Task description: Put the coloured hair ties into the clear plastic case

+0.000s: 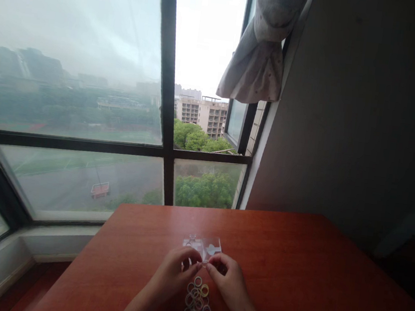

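My left hand (pixel 177 269) and my right hand (pixel 228 278) meet over the table, thumbs and fingertips pinched close together. Whatever is between the fingertips is too small to make out. Just beyond the fingers lies a clear plastic case (pixel 218 243), opened out, with a pale round mark on its right half; the fingertips overlap its near edge, and I cannot tell whether they touch it. Between my wrists lies a loose cluster of thin pastel rings, which look like narrow tape rolls (pixel 205 290), several of them overlapping.
The reddish-brown wooden table (pixel 292 267) reaches to the window (pixel 168 153). A knotted light curtain (pixel 267 57) hangs at the upper right, beside a dark wall (pixel 341 116). Left of the table is a low white sill (pixel 57 240).
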Available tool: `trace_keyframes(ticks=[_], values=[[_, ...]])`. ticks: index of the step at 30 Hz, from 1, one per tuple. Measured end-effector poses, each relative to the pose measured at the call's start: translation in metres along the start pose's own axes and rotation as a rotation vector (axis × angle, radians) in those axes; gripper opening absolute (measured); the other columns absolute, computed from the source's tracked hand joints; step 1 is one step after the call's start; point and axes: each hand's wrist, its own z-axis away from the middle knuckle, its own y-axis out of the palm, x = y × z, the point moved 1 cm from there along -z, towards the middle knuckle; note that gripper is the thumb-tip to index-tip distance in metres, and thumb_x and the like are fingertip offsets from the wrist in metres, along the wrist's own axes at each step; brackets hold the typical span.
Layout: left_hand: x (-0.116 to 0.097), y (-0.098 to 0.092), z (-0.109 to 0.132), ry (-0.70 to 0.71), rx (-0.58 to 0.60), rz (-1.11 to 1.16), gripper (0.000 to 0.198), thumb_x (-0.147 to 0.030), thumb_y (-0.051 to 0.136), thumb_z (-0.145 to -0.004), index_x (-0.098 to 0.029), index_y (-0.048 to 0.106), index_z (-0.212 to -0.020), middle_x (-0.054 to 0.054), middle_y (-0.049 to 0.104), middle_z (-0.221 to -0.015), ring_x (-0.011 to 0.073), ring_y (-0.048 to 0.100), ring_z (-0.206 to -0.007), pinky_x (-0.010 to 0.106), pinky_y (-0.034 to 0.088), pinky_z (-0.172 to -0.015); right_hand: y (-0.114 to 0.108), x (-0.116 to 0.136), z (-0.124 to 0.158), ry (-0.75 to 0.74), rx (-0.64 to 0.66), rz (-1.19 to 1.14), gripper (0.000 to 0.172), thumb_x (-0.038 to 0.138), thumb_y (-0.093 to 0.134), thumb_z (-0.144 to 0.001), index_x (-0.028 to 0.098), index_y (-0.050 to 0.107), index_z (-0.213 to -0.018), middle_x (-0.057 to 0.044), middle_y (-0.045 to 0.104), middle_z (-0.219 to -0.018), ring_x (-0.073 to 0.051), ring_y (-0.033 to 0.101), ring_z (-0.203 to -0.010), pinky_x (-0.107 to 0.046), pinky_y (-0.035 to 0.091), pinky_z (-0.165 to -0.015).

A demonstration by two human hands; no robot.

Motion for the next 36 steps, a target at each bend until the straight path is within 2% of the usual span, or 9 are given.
trace_keyframes(ticks=[5, 8, 12, 15, 20, 27, 36], values=[[0.004, 0.007, 0.000, 0.012, -0.029, -0.018, 0.012, -0.020, 0.056, -0.077, -0.017, 0.067, -0.073, 0.002, 0.065, -0.068, 0.0128, 0.055, -0.061, 0.021, 0.041, -0.056, 0.001, 0.001, 0.000, 0.007, 0.016, -0.025, 0.020, 0.036, 0.064, -0.077, 0.016, 0.066, -0.074, -0.003, 0.065, -0.071, -0.016, 0.056, -0.065, -0.025, 0.043, -0.060], [0.006, 0.004, -0.001, 0.014, -0.062, -0.022, 0.012, -0.020, 0.056, -0.077, -0.017, 0.066, -0.071, 0.001, 0.063, -0.065, 0.0130, 0.055, -0.060, 0.021, 0.041, -0.055, 0.000, 0.002, 0.001, 0.000, 0.005, -0.028, 0.022, 0.038, 0.064, -0.078, 0.016, 0.067, -0.077, -0.004, 0.067, -0.074, -0.018, 0.058, -0.068, -0.026, 0.044, -0.063], [0.019, -0.011, -0.005, -0.022, -0.261, -0.106, 0.017, -0.029, 0.054, -0.081, -0.018, 0.064, -0.073, 0.002, 0.063, -0.066, 0.0140, 0.055, -0.060, 0.023, 0.042, -0.056, -0.002, 0.000, 0.000, 0.005, -0.019, -0.022, 0.023, 0.039, 0.063, -0.078, 0.016, 0.068, -0.081, -0.005, 0.068, -0.076, -0.019, 0.059, -0.069, -0.027, 0.045, -0.064], [0.033, -0.020, -0.009, -0.077, -0.341, -0.173, 0.020, -0.033, 0.053, -0.083, -0.018, 0.064, -0.077, 0.003, 0.066, -0.071, 0.0154, 0.057, -0.062, 0.024, 0.043, -0.058, 0.000, -0.004, -0.001, 0.019, 0.012, -0.012, 0.019, 0.035, 0.062, -0.078, 0.016, 0.068, -0.080, -0.005, 0.069, -0.077, -0.019, 0.060, -0.070, -0.026, 0.046, -0.065], [0.047, -0.018, -0.012, -0.103, -0.347, -0.211, 0.023, -0.036, 0.051, -0.084, -0.019, 0.065, -0.080, 0.002, 0.067, -0.072, 0.0162, 0.060, -0.063, 0.026, 0.045, -0.060, 0.005, -0.006, 0.001, 0.033, 0.075, 0.022, 0.013, 0.027, 0.062, -0.076, 0.017, 0.069, -0.077, -0.003, 0.068, -0.073, -0.017, 0.060, -0.069, -0.025, 0.046, -0.065], [0.048, -0.016, -0.010, -0.110, -0.353, -0.222, 0.024, -0.036, 0.051, -0.084, -0.019, 0.067, -0.082, 0.003, 0.069, -0.076, 0.0164, 0.062, -0.065, 0.025, 0.046, -0.060, 0.004, -0.002, 0.004, 0.025, 0.089, 0.060, 0.012, 0.023, 0.060, -0.075, 0.016, 0.069, -0.077, -0.002, 0.068, -0.072, -0.016, 0.059, -0.067, -0.023, 0.044, -0.063], [0.047, -0.015, -0.009, -0.107, -0.365, -0.195, 0.025, -0.037, 0.050, -0.084, -0.019, 0.067, -0.080, 0.004, 0.070, -0.076, 0.0172, 0.062, -0.066, 0.025, 0.047, -0.060, 0.003, 0.012, 0.012, -0.095, 0.163, 0.294, 0.008, 0.017, 0.063, -0.073, 0.019, 0.071, -0.076, 0.000, 0.067, -0.073, -0.014, 0.058, -0.068, -0.022, 0.041, -0.063]])
